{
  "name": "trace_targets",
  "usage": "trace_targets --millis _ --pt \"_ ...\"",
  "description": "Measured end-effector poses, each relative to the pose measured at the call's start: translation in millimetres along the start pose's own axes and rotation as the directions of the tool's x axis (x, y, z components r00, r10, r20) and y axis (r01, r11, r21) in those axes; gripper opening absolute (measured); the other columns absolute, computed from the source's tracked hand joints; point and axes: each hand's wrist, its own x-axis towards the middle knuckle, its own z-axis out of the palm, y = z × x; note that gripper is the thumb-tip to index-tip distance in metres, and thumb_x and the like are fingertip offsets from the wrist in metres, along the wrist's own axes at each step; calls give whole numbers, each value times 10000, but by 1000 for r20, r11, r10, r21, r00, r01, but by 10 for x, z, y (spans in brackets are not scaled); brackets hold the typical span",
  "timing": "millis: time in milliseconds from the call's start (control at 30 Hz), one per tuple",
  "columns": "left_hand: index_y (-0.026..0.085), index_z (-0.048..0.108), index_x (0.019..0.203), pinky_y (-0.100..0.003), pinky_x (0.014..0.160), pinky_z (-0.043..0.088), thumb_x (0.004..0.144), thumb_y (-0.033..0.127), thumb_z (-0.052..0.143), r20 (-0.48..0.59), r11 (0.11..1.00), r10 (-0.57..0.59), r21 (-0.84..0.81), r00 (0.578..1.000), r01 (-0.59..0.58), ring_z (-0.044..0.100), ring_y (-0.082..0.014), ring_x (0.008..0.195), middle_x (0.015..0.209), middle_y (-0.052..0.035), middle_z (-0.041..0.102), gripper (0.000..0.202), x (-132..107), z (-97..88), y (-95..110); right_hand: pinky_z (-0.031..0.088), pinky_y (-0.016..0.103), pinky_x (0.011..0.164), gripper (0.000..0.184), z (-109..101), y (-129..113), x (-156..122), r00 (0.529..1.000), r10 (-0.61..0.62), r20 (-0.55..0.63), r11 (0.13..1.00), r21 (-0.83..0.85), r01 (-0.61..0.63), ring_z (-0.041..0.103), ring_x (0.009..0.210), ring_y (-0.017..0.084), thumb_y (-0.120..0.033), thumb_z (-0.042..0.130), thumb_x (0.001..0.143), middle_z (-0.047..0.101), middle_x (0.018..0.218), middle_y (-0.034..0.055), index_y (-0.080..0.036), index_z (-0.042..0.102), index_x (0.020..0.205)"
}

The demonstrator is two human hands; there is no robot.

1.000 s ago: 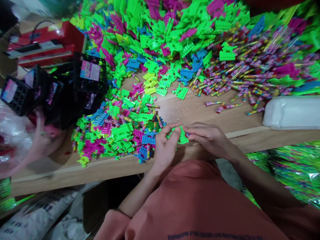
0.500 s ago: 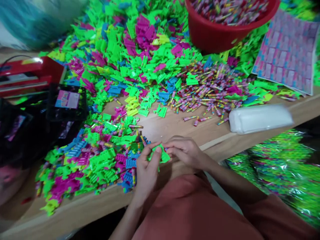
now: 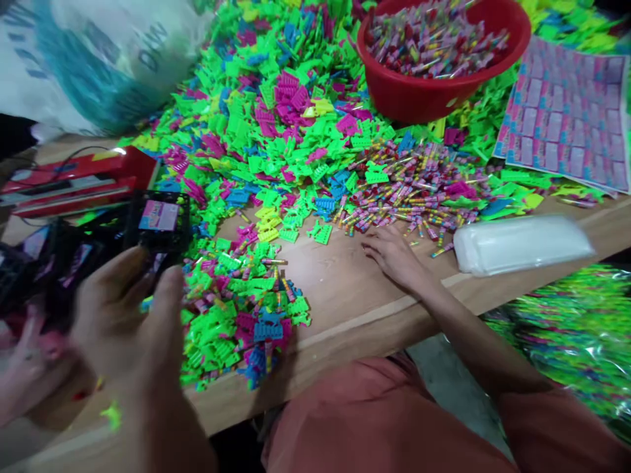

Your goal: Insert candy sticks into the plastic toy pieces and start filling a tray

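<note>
My left hand (image 3: 129, 315) is raised at the left, smeared by motion, in front of the black crates (image 3: 156, 226); I cannot make out whether its fingers hold anything. My right hand (image 3: 394, 253) lies low over the wooden table (image 3: 345, 295), fingers stretched out towards the spread of small colourful candy tubes (image 3: 409, 190); nothing is in it. Between the hands lies a heap of green, pink and blue plastic toy pieces (image 3: 241, 309).
A red basin (image 3: 419, 92) full of candy tubes stands at the back, sticker sheets (image 3: 566, 118) to its right. A white packet (image 3: 522, 243) lies near the table edge. A red sealer (image 3: 73, 180) is at the left. Another person's blurred hand (image 3: 24, 368) shows at lower left.
Both hands have let go of the green piece they held together. My left hand swung left towards the black crates; my right hand reached forward to the candy tubes. The view tilted up.
</note>
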Motion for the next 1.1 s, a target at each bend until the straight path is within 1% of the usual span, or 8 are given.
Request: trace_targets --millis 33,100,233,367,533,733,900,1100 --pt "392 668 1358 -636 1085 535 919 518 729 -41 993 97 72 994 -94 634 -395 1317 1432 20 678 460 -3 227 59 513 503 944 203 49 21 15 1000 -2 7 1000 0 2 624 1050 335 -166 616 1007 758 1097 149 -190 817 1000" --pt "266 737 1199 -521 929 627 933 455 696 126 970 227 65 966 -236 726 -306 1099 1232 -51 756 329 5 777 150 510 506 920 202 119 21 31 1000 -2 2 1000 18 2 622 1025 341 -164 621 1000 762 1033 152 -185 816 954" --pt "131 726 1232 -467 1140 500 989 283 616 498 893 138 312 856 -325 642 -309 1265 1258 -167 719 308 98 1801 154 501 506 957 200 93 -89 4 999 -5 -31 996 85 8 652 1025 311 -206 608 1033 785 1037 117 -206 807 1017" --pt "127 738 1130 -518 1156 437 871 238 762 508 892 48 365 860 -265 541 -406 1363 1305 -221 670 283 153 2258 47 560 427 914 153 -25 -294 -89 987 133 -87 874 481 -75 713 999 246 -324 682 1022 796 1063 62 -250 800 1086" --pt "164 690 1135 -455 1000 490 823 189 789 501 947 -25 288 865 -139 651 -373 1176 1081 -161 724 328 104 2254 -64 626 361 858 371 -58 -522 -162 950 308 -55 566 813 -136 750 960 206 -416 892 843 797 1024 25 -276 780 1167" --pt "170 674 1124 -305 813 505 770 326 864 483 990 -60 -86 874 115 699 -231 931 995 -62 736 431 -154 2023 -79 635 398 871 239 -124 -688 -134 959 237 -155 573 820 -9 756 928 218 -402 927 818 802 957 32 -272 802 975" --pt "177 659 876 -243 636 454 549 377 1000 652 624 -209 -484 728 613 584 -116 657 787 29 672 513 -445 1720 139 605 382 794 231 -127 -757 -100 970 185 -159 503 863 46 734 844 205 -372 926 822 739 871 8 -268 751 931" --pt "203 622 1006 -231 602 446 533 307 1016 731 415 -251 -511 635 753 615 -114 660 784 45 690 624 -656 1500 391 554 333 774 214 -58 -794 -145 979 143 -147 510 858 54 664 875 186 -382 913 842 655 911 10 -281 765 959"
